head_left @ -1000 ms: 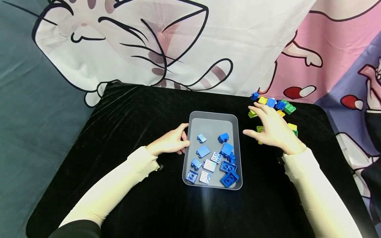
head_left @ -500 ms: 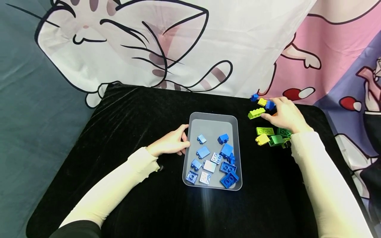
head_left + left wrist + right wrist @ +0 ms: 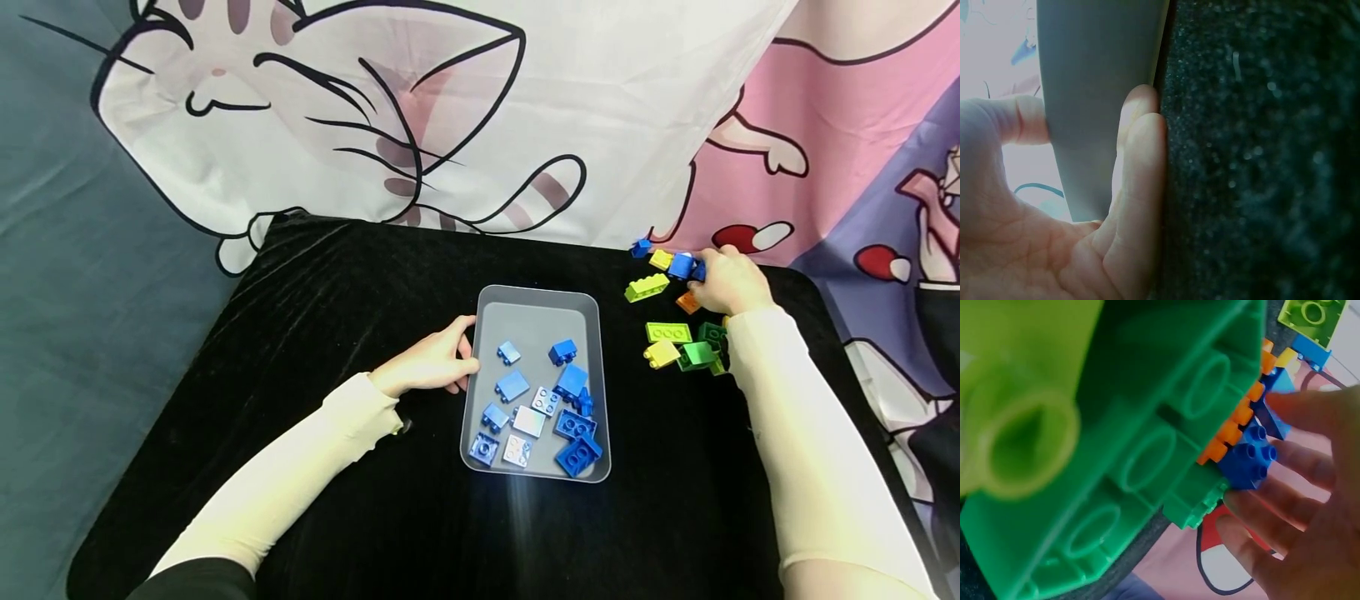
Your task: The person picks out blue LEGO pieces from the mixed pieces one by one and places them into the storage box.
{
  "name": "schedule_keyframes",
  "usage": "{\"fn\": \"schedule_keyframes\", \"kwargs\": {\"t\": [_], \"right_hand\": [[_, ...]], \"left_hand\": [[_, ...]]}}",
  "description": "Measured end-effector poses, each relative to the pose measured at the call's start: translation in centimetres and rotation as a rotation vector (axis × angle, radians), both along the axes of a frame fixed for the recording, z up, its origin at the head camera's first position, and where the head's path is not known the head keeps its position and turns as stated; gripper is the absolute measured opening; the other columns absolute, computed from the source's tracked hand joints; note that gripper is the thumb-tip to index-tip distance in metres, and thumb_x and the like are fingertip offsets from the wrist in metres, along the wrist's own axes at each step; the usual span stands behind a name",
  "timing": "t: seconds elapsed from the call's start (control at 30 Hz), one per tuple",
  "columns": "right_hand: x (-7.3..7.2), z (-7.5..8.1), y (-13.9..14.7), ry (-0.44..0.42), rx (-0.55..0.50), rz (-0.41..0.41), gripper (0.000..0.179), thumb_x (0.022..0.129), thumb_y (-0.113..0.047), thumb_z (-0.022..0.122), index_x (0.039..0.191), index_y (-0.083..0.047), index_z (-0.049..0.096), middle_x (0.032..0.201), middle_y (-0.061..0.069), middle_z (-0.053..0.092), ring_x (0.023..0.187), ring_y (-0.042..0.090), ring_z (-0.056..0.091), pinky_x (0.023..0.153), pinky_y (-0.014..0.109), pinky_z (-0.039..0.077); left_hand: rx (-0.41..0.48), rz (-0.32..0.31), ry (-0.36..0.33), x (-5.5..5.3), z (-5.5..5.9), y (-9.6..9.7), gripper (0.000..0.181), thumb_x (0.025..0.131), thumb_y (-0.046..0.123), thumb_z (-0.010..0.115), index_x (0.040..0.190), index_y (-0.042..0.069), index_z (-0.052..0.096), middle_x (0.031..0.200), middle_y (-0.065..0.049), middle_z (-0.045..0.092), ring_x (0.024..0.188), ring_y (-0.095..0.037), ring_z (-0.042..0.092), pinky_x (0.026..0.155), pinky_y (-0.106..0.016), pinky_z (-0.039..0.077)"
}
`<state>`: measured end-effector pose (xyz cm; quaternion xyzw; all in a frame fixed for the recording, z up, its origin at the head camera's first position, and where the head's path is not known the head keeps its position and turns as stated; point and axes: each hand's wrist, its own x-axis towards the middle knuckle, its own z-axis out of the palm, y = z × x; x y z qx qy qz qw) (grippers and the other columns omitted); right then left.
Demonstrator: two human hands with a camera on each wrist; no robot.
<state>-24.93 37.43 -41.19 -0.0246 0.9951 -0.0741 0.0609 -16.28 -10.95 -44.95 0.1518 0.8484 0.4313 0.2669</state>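
Note:
My left hand (image 3: 431, 358) holds the left edge of a grey tray (image 3: 528, 296); in the left wrist view the thumb meets the rim while the fingers lie along the outer wall (image 3: 1094, 94). Several blue toy building bricks (image 3: 512, 386) and paler ones lie in the tray. At the far right, my right hand (image 3: 731, 283) reaches over loose bricks. In the right wrist view its fingers are spread beside a blue studded brick (image 3: 1244, 459), fingertips touching or very near it. A second blue brick (image 3: 681, 266) lies to the left of this hand.
Near the right hand lie yellow (image 3: 662, 353), lime (image 3: 647, 287), orange (image 3: 687, 302) and green bricks (image 3: 697, 356). A green brick (image 3: 1154, 450) looms close in the right wrist view. Black cloth (image 3: 360, 283) covers the table; a printed curtain (image 3: 600, 100) hangs behind.
My right hand has moved right over the pile and come down by the blue bricks, uncovering the lime, yellow and green ones. My left hand and the tray stay put.

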Motion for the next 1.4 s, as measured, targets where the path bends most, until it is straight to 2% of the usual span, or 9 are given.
{"fn": "schedule_keyframes", "kwargs": {"t": [0.3,0.4,0.63,0.77,0.87,1.03,1.23,1.4], "right_hand": [[0.1,-0.3,0.5,0.11,-0.005,-0.054,0.041,0.081,-0.011,0.068,0.118,0.005,0.06,0.114,0.036,0.051,0.103,0.06,0.055,0.089,0.071,0.045],[0.2,-0.2,0.8,0.114,-0.017,-0.057,0.04,0.079,-0.01,0.069,0.114,0.005,0.06,0.112,0.036,0.053,0.101,0.059,0.055,0.088,0.07,0.045],[0.6,0.2,1.2,0.089,-0.024,-0.077,0.041,0.084,-0.016,0.069,0.119,0.004,0.06,0.119,0.036,0.054,0.106,0.059,0.055,0.092,0.071,0.044],[1.1,0.6,1.0,0.131,-0.018,-0.076,0.042,0.087,-0.019,0.065,0.122,0.003,0.062,0.123,0.037,0.057,0.107,0.06,0.056,0.091,0.072,0.045],[1.6,1.2,0.2,0.194,-0.031,-0.063,0.042,0.088,-0.019,0.063,0.122,0.004,0.064,0.122,0.037,0.059,0.105,0.06,0.057,0.088,0.072,0.045],[2.9,1.9,-2.2,0.31,-0.078,-0.016,0.037,0.09,-0.018,0.065,0.12,0.002,0.068,0.114,0.033,0.064,0.099,0.055,0.061,0.083,0.07,0.048],[4.9,1.9,-6.2,0.426,-0.136,0.102,0.032,0.088,-0.014,0.069,0.116,-0.001,0.071,0.109,0.024,0.068,0.096,0.048,0.065,0.083,0.065,0.051],[6.7,2.3,-10.0,0.461,-0.173,0.2,0.03,0.088,-0.014,0.072,0.116,-0.003,0.072,0.112,0.019,0.069,0.09,0.039,0.066,0.079,0.058,0.055]], "left_hand": [[0.002,-0.003,0.011,-0.1,0.2,0.2,0.08,0.09,0.017,0.063,0.161,0.018,0.025,0.104,-0.008,0.064,0.069,-0.017,0.074,0.058,-0.033,0.063],[0.001,-0.004,0.018,-0.2,0.1,0.3,0.08,0.09,0.018,0.063,0.161,0.017,0.026,0.103,-0.008,0.064,0.069,-0.016,0.074,0.058,-0.032,0.063],[0.005,-0.004,0.023,-0.3,-0.1,0.3,0.08,0.091,0.018,0.063,0.161,0.017,0.026,0.101,-0.007,0.065,0.068,-0.016,0.074,0.057,-0.032,0.063],[0.006,-0.004,0.02,-0.2,0.0,0.2,0.08,0.09,0.018,0.064,0.161,0.017,0.026,0.101,-0.007,0.065,0.068,-0.016,0.074,0.058,-0.032,0.063],[0.008,0.0,0.017,-0.1,0.0,0.2,0.08,0.09,0.018,0.063,0.161,0.018,0.026,0.1,-0.006,0.065,0.068,-0.017,0.074,0.058,-0.033,0.063],[0.005,0.002,0.013,-0.1,0.1,0.1,0.08,0.09,0.019,0.063,0.161,0.019,0.026,0.101,-0.006,0.065,0.069,-0.017,0.074,0.059,-0.033,0.063],[0.003,0.003,0.01,-0.1,-0.1,-0.1,0.08,0.09,0.019,0.063,0.161,0.019,0.026,0.102,-0.007,0.064,0.069,-0.017,0.074,0.059,-0.033,0.063],[0.004,0.005,0.009,-0.1,-0.1,-0.1,0.08,0.09,0.019,0.063,0.161,0.019,0.025,0.102,-0.007,0.064,0.07,-0.018,0.074,0.059,-0.034,0.063]]}}
